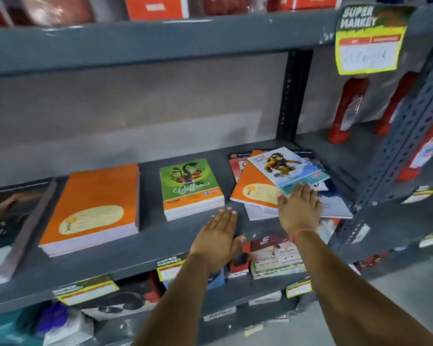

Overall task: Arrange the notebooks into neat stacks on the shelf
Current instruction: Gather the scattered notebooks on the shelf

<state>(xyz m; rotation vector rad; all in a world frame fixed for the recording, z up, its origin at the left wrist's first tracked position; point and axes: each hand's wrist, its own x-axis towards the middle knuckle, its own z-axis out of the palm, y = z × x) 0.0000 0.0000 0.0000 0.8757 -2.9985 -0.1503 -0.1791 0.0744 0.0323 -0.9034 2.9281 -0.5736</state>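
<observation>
On the grey shelf (150, 243) a tidy orange notebook stack (93, 208) lies at the left and a stack topped by a green "Coffee" notebook (189, 187) sits in the middle. At the right is a messy pile: a light-blue monkey-cover notebook (286, 168) lies askew on an orange notebook (254, 189), with red and white ones beneath. My right hand (299, 208) rests flat, fingers apart, on the pile's front edge, fingertips touching the monkey notebook. My left hand (216, 238) hovers open over the shelf's front, just below the green stack, holding nothing.
A perforated metal upright (410, 136) borders the pile on the right; red bottles (348, 111) stand behind it. A yellow price sign (369, 38) hangs from the shelf above. Dark books (0, 221) lie at the far left. The lower shelf holds more packs and price tags (88, 290).
</observation>
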